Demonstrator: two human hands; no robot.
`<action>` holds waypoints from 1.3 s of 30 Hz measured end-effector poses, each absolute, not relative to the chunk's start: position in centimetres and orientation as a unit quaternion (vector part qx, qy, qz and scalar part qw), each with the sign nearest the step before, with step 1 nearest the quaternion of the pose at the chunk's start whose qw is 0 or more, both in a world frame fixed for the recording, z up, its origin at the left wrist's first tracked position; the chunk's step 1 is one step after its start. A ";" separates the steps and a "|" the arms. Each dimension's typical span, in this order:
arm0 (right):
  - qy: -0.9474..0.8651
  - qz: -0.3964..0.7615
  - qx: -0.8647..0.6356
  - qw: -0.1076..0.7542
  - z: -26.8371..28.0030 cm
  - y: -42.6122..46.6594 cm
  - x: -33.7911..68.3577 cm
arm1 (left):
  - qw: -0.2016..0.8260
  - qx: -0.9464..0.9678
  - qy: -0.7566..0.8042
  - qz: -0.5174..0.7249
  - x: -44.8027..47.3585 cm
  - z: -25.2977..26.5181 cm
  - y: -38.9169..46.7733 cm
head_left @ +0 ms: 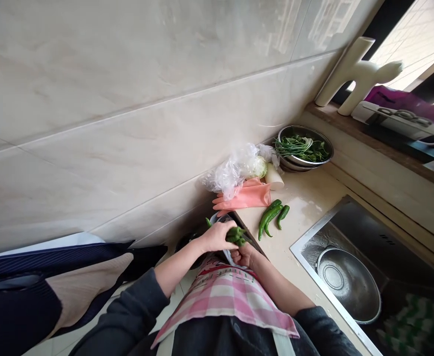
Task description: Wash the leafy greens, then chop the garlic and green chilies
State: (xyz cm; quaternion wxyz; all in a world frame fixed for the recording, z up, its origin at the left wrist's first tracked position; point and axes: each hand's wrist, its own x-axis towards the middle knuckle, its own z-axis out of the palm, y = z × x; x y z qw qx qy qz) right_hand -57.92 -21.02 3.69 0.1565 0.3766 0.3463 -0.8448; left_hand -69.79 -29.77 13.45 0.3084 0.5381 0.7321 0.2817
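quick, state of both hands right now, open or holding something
Left hand: closed around green peppers.
Right hand: fingers curled, just below the peppers in view; whether it grips anything cannot be told.

Two hands (217, 237) are showing, with green peppers (235, 236) bunching too closely there for counting. At least three loose peppers (270, 216) are lying on the counter (300, 190); one cabbage (259, 168) and one white radish (275, 179) are sitting behind; one basin (333, 278) is resting in one sink (352, 222).

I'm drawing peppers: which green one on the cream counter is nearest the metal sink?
The short green pepper at the group's right; the other green peppers lie farther from the rectangular metal sink.
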 end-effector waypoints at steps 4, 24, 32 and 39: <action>0.420 -0.811 0.407 0.017 5.6 -20.0 -57.4 | 0.324 0.434 0.744 0.391 -71.4 13.1 -30.5; 0.300 -0.924 0.236 0.009 9.8 -20.2 -57.6 | 0.653 0.228 0.487 0.533 -70.1 9.6 -33.0; 0.471 -0.847 0.247 0.007 9.8 -19.6 -56.7 | 0.680 0.239 0.513 0.466 -69.8 10.5 -32.3; 0.502 -0.822 0.267 0.009 8.6 -20.1 -56.3 | 0.598 0.315 0.627 0.389 -69.0 10.1 -31.7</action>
